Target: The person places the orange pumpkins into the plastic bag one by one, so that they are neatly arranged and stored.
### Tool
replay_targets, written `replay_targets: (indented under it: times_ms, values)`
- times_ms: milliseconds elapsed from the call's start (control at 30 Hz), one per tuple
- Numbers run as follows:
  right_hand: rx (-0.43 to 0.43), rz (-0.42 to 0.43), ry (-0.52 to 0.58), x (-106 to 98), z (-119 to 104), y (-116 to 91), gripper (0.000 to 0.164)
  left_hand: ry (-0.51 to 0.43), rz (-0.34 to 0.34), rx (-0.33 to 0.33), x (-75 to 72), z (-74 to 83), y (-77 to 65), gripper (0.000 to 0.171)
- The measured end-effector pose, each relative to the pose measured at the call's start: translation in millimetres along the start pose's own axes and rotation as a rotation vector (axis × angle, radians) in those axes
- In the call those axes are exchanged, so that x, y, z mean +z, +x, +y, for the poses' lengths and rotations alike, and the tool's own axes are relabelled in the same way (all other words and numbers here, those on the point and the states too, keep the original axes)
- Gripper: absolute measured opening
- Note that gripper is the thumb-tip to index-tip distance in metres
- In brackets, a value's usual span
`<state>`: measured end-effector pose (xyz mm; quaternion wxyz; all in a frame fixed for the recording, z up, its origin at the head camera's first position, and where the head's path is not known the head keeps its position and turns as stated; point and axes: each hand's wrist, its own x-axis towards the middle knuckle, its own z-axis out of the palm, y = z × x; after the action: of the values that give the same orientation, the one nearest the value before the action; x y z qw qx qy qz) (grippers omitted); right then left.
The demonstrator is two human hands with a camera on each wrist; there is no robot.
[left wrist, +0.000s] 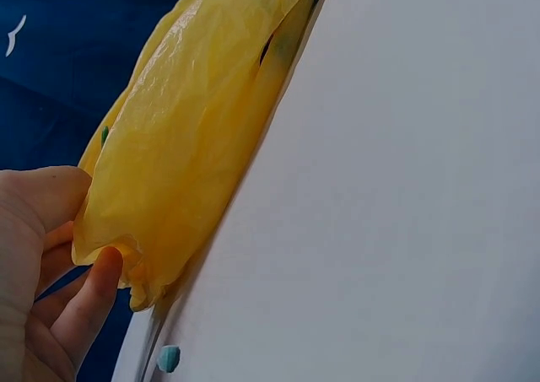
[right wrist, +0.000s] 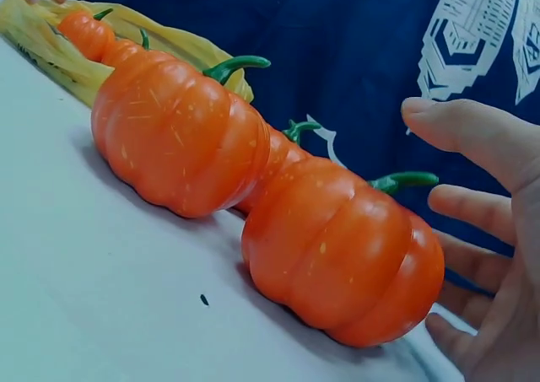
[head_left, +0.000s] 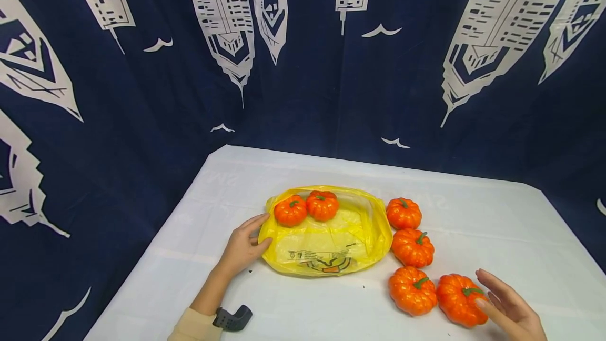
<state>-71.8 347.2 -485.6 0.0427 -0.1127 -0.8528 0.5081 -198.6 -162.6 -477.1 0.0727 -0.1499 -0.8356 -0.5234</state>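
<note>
A yellow plastic bag (head_left: 303, 270) lies with its mouth spread wide. Inside, at its far left, sit two small orange pumpkins, one (head_left: 290, 211) beside the other (head_left: 323, 205). My left hand (head_left: 245, 243) holds the bag's left end, thumb and fingers at the plastic. Close to the nearest pumpkin (head_left: 461, 300) is my right hand (head_left: 513, 307), fingers spread and slightly bent, gripping nothing. The right wrist view shows a gap between thumb and pumpkin (right wrist: 342, 251); whether the other fingers touch it I cannot tell.
More pumpkins with green stems stand right of the bag: one (head_left: 403, 213) at the back, one (head_left: 413, 248) touching the bag's side, one (head_left: 413, 291) nearer. A white cloth covers the table (head_left: 307, 314). Behind it hangs a dark blue curtain (head_left: 307, 120) with white building prints.
</note>
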Motion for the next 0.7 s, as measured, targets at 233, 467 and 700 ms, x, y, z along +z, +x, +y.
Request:
replay_targets:
  times_ms: [233,467,700]
  values:
    - [0.112,-0.124,0.001,4.7,7.1,5.3,0.079,0.011,-0.005,0.001,0.5,0.7,0.0,0.058]
    - [0.120,-0.164,-0.026,6.9,6.0,8.1,0.086,0.005,-0.007,-0.002,0.3,-0.2,-0.7,0.058]
    - [0.130,-0.131,-0.039,8.5,7.6,9.4,0.091,0.004,-0.002,0.012,0.2,-1.4,0.4,0.058]
